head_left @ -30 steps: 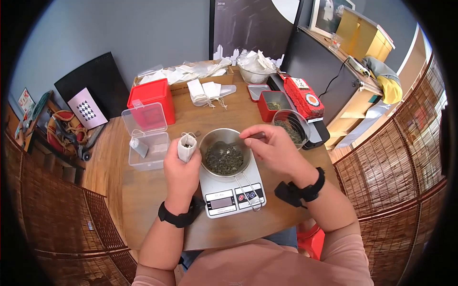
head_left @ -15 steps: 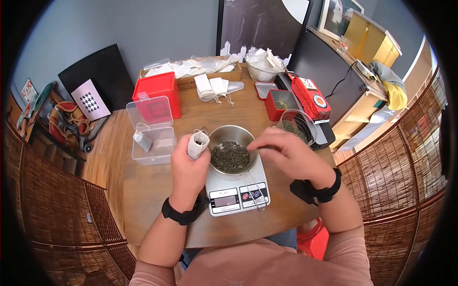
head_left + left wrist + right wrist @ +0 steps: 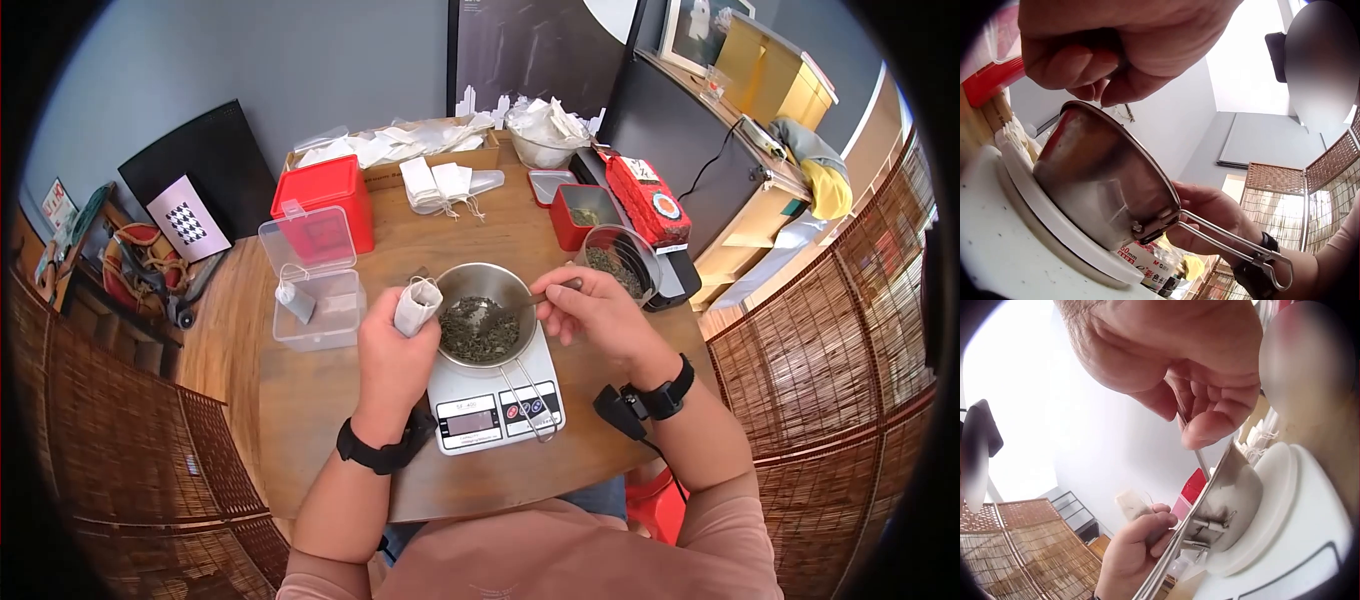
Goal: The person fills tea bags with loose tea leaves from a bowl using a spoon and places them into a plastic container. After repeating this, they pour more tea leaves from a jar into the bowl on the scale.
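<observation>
My left hand (image 3: 393, 352) grips a white drawstring tea bag (image 3: 417, 306), its mouth facing up, just left of a steel bowl (image 3: 509, 281) with a wire handle. Between thumb and fingers, my right hand (image 3: 603, 314) pinches the handle of a spoon (image 3: 537, 300), whose head dips into dark dried tea leaves (image 3: 470, 343) in that bowl. The right wrist view shows the spoon's shaft (image 3: 1202, 464) running down past the bowl's rim. Under the bowl is a white kitchen scale (image 3: 452, 392).
At left stands an open clear plastic box (image 3: 320, 337) holding one filled bag (image 3: 295, 302), with a red container (image 3: 340, 190) behind. Several flat white bags (image 3: 437, 186) lie at the back. To the right are a red tin (image 3: 570, 236), a clear tub of leaves (image 3: 613, 270) and a red packet (image 3: 643, 205).
My right hand dips over the bowl, then draws back a little to the right, its fingers loosening around the spoon handle. My left hand keeps the tea bag beside the bowl. The head view shifts slightly.
</observation>
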Motion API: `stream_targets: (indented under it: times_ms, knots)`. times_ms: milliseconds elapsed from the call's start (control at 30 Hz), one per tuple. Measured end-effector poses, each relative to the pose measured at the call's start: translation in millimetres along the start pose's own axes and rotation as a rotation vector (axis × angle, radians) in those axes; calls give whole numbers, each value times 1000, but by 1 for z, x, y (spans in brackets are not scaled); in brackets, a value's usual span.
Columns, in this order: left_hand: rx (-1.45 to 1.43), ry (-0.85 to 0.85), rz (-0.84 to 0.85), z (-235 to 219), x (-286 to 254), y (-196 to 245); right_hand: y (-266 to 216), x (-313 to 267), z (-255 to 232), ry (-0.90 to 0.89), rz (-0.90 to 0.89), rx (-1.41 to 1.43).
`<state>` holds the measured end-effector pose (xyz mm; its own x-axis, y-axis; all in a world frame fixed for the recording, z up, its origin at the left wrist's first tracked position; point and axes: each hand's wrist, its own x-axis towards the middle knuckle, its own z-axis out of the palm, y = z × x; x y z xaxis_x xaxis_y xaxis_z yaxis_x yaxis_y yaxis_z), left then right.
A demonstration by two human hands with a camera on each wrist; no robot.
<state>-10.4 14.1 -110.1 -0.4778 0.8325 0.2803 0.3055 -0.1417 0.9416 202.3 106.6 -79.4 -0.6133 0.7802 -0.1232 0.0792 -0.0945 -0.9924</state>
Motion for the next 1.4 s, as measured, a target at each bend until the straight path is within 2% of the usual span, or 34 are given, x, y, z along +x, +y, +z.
stream_targets:
  times_ms: [400, 633, 700, 967, 1033, 1400]
  knots:
    - [-41, 1, -78, -2, 2, 4, 10, -2, -2, 38, 98, 302]
    - [-4, -13, -62, -4, 0, 10, 7, -13, -14, 79, 66, 407]
    - [-10, -19, -63, -4, -1, 12, 5, -15, -18, 80, 7, 477]
    - [78, 56, 72, 7, -3, -2, -26, -24, -21, 29, -135, 521]
    - [84, 56, 57, 8, -4, 3, -35, -26, -19, 5, -172, 523]
    - [158, 53, 73, 13, -6, 1, -55, -27, -6, 3, -146, 451]
